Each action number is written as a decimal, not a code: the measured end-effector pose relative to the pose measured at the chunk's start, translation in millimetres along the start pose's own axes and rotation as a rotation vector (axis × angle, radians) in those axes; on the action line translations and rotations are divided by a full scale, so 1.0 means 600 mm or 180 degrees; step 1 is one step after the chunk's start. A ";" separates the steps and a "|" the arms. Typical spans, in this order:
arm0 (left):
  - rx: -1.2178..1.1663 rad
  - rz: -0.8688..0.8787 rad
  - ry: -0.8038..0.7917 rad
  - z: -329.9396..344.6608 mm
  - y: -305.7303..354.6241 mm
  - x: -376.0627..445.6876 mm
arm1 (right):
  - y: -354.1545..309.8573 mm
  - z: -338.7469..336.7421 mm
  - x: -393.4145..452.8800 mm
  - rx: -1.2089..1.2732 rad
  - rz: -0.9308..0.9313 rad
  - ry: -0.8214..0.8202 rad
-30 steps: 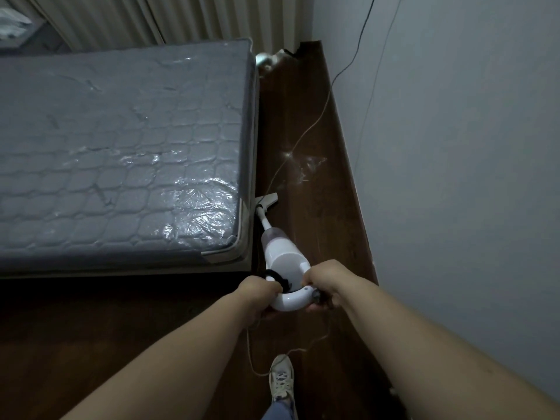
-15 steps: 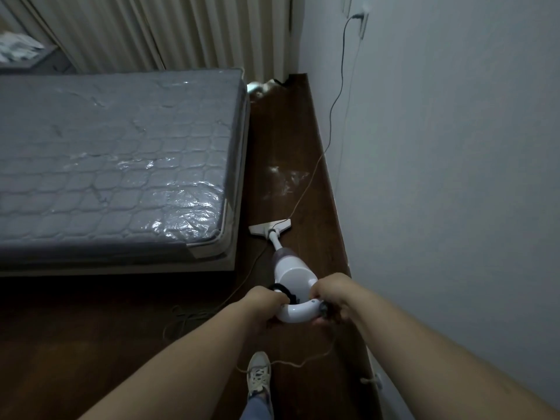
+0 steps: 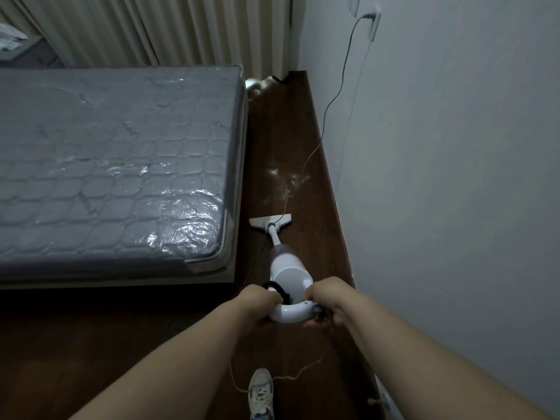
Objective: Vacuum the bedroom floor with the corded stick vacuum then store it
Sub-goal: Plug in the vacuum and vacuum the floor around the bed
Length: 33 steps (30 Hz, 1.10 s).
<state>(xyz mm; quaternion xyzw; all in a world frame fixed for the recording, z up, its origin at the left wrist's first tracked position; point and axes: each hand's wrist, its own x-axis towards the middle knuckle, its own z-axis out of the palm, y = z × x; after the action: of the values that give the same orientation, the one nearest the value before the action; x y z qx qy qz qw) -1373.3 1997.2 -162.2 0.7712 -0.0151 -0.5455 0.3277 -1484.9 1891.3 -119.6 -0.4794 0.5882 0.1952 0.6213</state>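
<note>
Dark brown wooden floor runs as a narrow strip between a grey plastic-wrapped mattress and a pale wall. On it stands the white corded stick vacuum, its flat nozzle on the boards ahead. Left hand and right hand each curl round its looped handle. Its thin cord climbs to a wall socket. Pleated curtains hang behind; a white sneaker stands below.

Your room looks dim and gray. Soft light shines off the plastic on the mattress and makes a pale spot on the dark floor. Straight lines bend near the picture's edges.
</note>
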 end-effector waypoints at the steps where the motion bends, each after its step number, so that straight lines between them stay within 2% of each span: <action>1: -0.0062 -0.0011 -0.0034 -0.011 0.015 0.016 | -0.019 0.003 0.007 0.0051 0.0008 -0.0008; 10: 0.0074 0.0007 -0.0182 -0.085 0.131 0.103 | -0.153 0.015 0.057 0.0334 -0.0033 0.0167; 17: 0.0134 0.0009 -0.0287 -0.100 0.178 0.129 | -0.206 0.000 0.070 0.0247 -0.0028 0.0285; 25: 0.0174 0.0072 -0.0506 -0.076 0.183 0.125 | -0.187 -0.025 0.072 0.0277 0.0010 0.0449; 33: 0.0253 0.0323 -0.0489 -0.006 0.141 0.042 | -0.088 -0.055 0.013 0.0581 -0.0100 0.0602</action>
<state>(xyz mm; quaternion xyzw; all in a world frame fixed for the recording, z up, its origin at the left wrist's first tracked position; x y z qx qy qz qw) -1331.7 1923.3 -138.5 0.7377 -0.1008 -0.5847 0.3220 -1458.4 1837.0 -102.7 -0.4464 0.6519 0.0851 0.6070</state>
